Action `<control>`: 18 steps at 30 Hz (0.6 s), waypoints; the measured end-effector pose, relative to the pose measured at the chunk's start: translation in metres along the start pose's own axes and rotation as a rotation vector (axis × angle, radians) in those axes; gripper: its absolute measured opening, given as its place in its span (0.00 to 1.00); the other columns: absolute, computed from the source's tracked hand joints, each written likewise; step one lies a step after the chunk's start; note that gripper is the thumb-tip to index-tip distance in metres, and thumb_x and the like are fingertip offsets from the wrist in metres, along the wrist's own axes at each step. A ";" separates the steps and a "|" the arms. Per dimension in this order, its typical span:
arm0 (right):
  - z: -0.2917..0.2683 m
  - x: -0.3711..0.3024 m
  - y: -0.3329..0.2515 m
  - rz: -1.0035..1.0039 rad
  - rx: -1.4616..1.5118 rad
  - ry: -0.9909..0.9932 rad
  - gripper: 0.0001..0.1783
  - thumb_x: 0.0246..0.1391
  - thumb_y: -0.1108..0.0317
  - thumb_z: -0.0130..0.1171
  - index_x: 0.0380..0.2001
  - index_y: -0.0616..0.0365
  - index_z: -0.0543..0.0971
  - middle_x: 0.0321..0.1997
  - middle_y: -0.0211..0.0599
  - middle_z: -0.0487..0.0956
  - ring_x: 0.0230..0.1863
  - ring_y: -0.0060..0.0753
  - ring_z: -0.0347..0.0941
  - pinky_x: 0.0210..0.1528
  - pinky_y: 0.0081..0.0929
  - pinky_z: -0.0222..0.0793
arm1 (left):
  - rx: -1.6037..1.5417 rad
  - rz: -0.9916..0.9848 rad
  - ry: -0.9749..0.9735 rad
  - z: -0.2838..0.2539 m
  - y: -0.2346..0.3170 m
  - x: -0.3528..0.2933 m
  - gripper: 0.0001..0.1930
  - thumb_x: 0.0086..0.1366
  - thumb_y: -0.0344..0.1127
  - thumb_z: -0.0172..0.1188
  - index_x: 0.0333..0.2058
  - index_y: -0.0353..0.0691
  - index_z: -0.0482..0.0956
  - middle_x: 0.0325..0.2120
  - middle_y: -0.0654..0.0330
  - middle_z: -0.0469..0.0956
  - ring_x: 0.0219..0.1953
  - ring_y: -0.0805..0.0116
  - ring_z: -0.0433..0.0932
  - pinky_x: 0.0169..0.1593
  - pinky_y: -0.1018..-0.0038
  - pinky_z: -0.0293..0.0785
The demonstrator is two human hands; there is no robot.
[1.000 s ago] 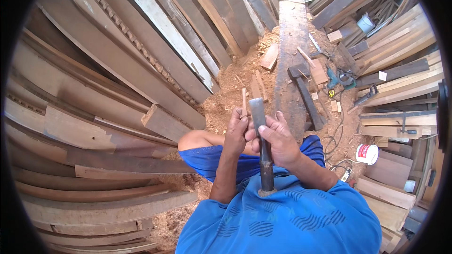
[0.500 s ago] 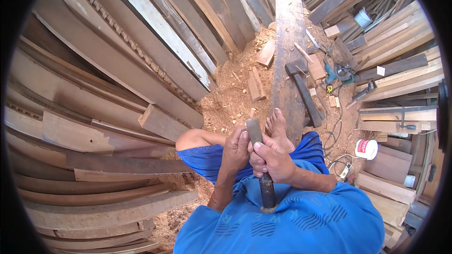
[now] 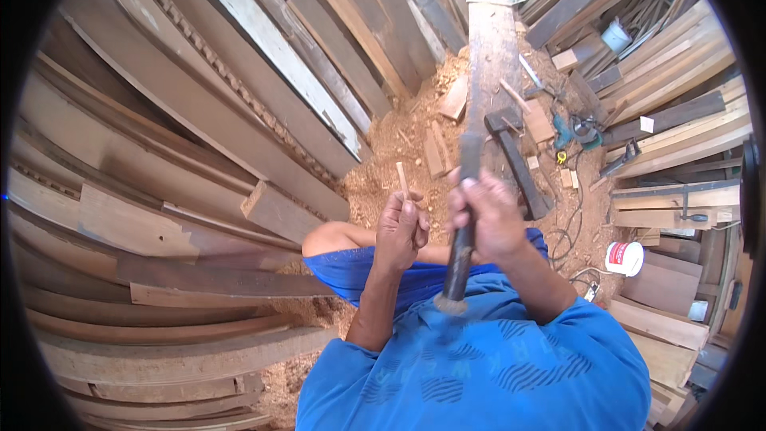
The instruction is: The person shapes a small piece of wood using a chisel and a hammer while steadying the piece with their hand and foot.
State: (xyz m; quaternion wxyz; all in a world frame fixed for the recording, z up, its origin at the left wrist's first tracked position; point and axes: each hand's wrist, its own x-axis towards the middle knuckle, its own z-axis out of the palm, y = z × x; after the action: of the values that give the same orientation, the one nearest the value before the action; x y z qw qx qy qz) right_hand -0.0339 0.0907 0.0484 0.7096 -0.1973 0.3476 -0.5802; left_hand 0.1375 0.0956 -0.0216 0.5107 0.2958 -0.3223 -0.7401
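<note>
The long worn counter (image 3: 493,40) runs toward the far side, its near part partly covered by the right hand (image 3: 488,211). A dark mallet (image 3: 520,168) lies at its right side. The blurred chisel (image 3: 461,249) is clamped in the right hand's grip, its cutting edge hard to make out. Left of it, the left hand's (image 3: 399,227) grip pinches a thin wooden stick (image 3: 401,178), lower end hidden.
</note>
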 end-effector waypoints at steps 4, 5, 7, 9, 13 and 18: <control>0.020 -0.015 0.022 0.189 -0.020 -0.208 0.09 0.66 0.66 0.45 0.44 0.57 0.69 0.24 0.26 0.68 0.19 0.17 0.62 0.25 0.23 0.68 | 0.070 -0.045 0.125 0.018 0.014 0.009 0.14 0.76 0.40 0.40 0.49 0.39 0.69 0.30 0.66 0.74 0.26 0.82 0.71 0.30 0.82 0.71; 0.020 -0.021 0.028 0.279 -0.001 -0.246 0.09 0.65 0.66 0.45 0.44 0.57 0.69 0.24 0.26 0.68 0.19 0.17 0.62 0.25 0.23 0.69 | 0.069 -0.054 0.129 0.015 0.014 0.006 0.14 0.76 0.40 0.40 0.49 0.39 0.69 0.30 0.66 0.74 0.26 0.82 0.71 0.30 0.82 0.71; 0.022 -0.029 0.038 0.342 0.006 -0.240 0.09 0.66 0.66 0.43 0.43 0.59 0.69 0.23 0.27 0.68 0.18 0.17 0.62 0.23 0.22 0.68 | 0.185 -0.005 0.161 0.007 0.015 0.000 0.14 0.76 0.40 0.40 0.50 0.39 0.70 0.31 0.67 0.73 0.27 0.84 0.70 0.32 0.84 0.69; 0.021 -0.036 0.043 0.400 0.006 -0.235 0.09 0.66 0.67 0.41 0.41 0.60 0.69 0.22 0.27 0.68 0.17 0.17 0.62 0.22 0.21 0.68 | 0.213 0.015 0.135 0.001 0.014 -0.010 0.14 0.76 0.39 0.40 0.46 0.39 0.72 0.29 0.69 0.72 0.27 0.84 0.68 0.32 0.84 0.68; 0.020 -0.048 0.043 0.399 -0.052 -0.295 0.09 0.66 0.66 0.40 0.39 0.59 0.68 0.20 0.26 0.65 0.16 0.16 0.59 0.19 0.21 0.66 | 0.519 0.089 0.124 0.003 0.019 -0.026 0.14 0.75 0.39 0.40 0.44 0.37 0.73 0.25 0.69 0.71 0.27 0.84 0.67 0.31 0.82 0.67; 0.013 -0.054 0.044 0.397 -0.078 -0.302 0.08 0.67 0.64 0.41 0.40 0.54 0.67 0.20 0.24 0.61 0.16 0.16 0.57 0.21 0.23 0.65 | 0.641 0.115 0.221 0.030 0.017 -0.038 0.15 0.75 0.40 0.40 0.42 0.36 0.72 0.26 0.67 0.71 0.28 0.81 0.68 0.31 0.80 0.67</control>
State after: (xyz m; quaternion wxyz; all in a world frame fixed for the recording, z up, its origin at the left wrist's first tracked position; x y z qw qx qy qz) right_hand 0.0008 0.1519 0.0413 0.8455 -0.2368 0.2916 -0.3795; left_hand 0.1353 0.1318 0.0148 0.4645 0.5011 -0.4972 -0.5346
